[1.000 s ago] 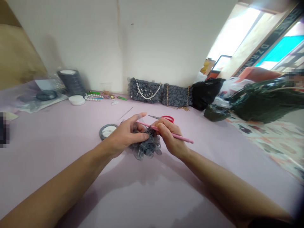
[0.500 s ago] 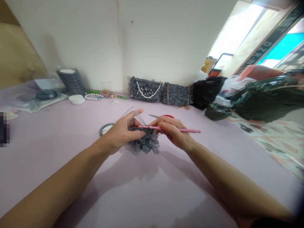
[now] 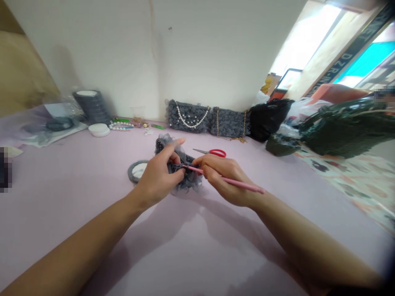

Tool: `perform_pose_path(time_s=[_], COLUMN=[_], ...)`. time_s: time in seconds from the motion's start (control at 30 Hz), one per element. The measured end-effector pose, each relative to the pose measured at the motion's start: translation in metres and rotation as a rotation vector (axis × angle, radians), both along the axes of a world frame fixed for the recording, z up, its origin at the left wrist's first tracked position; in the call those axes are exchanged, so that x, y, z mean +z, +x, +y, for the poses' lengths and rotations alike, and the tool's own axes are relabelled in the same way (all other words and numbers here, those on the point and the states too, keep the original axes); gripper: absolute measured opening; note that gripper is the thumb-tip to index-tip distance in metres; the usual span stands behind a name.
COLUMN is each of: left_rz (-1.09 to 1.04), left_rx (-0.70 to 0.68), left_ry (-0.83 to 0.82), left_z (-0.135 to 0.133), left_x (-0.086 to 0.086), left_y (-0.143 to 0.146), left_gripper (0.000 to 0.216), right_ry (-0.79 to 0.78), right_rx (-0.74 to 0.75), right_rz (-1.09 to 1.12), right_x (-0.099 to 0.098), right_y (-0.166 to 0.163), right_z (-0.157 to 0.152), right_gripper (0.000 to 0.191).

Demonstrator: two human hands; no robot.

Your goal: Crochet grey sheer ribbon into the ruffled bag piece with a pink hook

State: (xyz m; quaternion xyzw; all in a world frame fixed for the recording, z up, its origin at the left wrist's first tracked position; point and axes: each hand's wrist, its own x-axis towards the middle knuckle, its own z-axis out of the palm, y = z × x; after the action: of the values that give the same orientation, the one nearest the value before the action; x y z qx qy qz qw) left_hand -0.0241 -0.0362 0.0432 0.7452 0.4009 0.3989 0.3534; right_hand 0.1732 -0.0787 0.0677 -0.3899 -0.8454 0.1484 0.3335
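In the middle of the head view, my left hand (image 3: pixel 162 174) grips a ruffled grey crochet piece (image 3: pixel 191 183), its index finger raised. My right hand (image 3: pixel 228 176) is closed around a pink crochet hook (image 3: pixel 242 183), whose tip meets the stitches near my left thumb. The hook's handle slants down to the right. Part of the crochet work sticks up behind my left hand, and my fingers hide some of it. Left of that hand lies a roll of grey ribbon (image 3: pixel 133 172). Beyond my right hand rest red-handled scissors (image 3: pixel 217 153).
Two grey ruffled bags, one with a pearl strap (image 3: pixel 194 123) and one with a gold chain (image 3: pixel 218 119), lean on the wall. A black plastic bag (image 3: pixel 268 119) stands beside them. At the back left are stacked ribbon rolls (image 3: pixel 92 107), a white disc (image 3: pixel 99 130) and beads (image 3: pixel 121 125).
The crochet piece has turned, and part of it now rises behind my left hand. The hook has tilted, its handle end lower. The scissors show more fully.
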Motion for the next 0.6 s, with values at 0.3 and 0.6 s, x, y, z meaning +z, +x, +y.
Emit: perform_pose_path(time_s=[0.3,0.6], left_rz=[0.032,-0.449], left_rx=[0.113,0.139], left_ry=[0.297,-0.332], left_z=[-0.011,-0.006], left_x=[-0.005,-0.016], left_y=[0.010,0.024], left_gripper=[0.058,0.077], right_ry=[0.253,0.612], right_rx=[-0.156,-0.224], right_rz=[-0.144,-0.164], right_x=[-0.015,-0.054], right_y=[-0.023,-0.019], right_z=[-0.014,0.013], right_gripper=[0.022,0.015])
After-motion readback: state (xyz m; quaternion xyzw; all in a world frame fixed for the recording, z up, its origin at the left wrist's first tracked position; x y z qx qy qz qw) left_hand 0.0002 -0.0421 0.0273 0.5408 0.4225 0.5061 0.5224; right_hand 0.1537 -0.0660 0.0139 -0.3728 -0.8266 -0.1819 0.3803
